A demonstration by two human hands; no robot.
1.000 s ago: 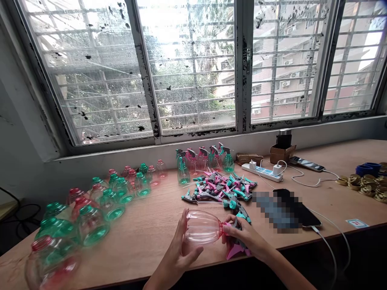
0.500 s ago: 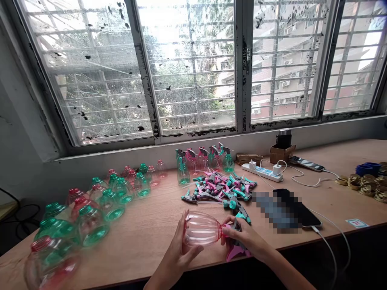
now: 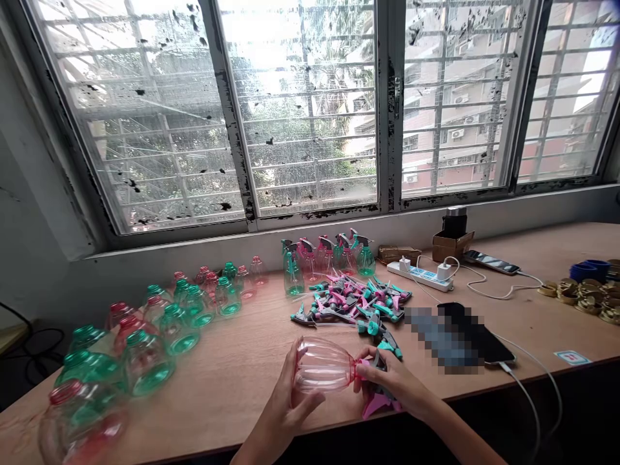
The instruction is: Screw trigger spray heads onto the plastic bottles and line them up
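a clear pink bottle [image 3: 323, 365] is held on its side at six o'clock, its base end cradled by the left hand [image 3: 285, 402]; a pink-and-grey spray head [image 3: 375, 405] is grasped at its neck by the right hand [image 3: 393, 374], seemingly so both are aligned. loose spray heads [image 3: 356, 302] are heaped at one o'clock from it, probably for easy reach; headless bottles [image 3: 177, 334] are ranged at ten o'clock. glossy, ribbed, rounded plastic is shown against a smooth wooden table [image 3: 237, 368].

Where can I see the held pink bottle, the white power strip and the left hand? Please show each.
Held pink bottle [image 3: 323, 365]: head view, on its ribbed body.
White power strip [image 3: 421, 276]: head view, on its top face.
Left hand [image 3: 285, 407]: head view, near the thumb's base.
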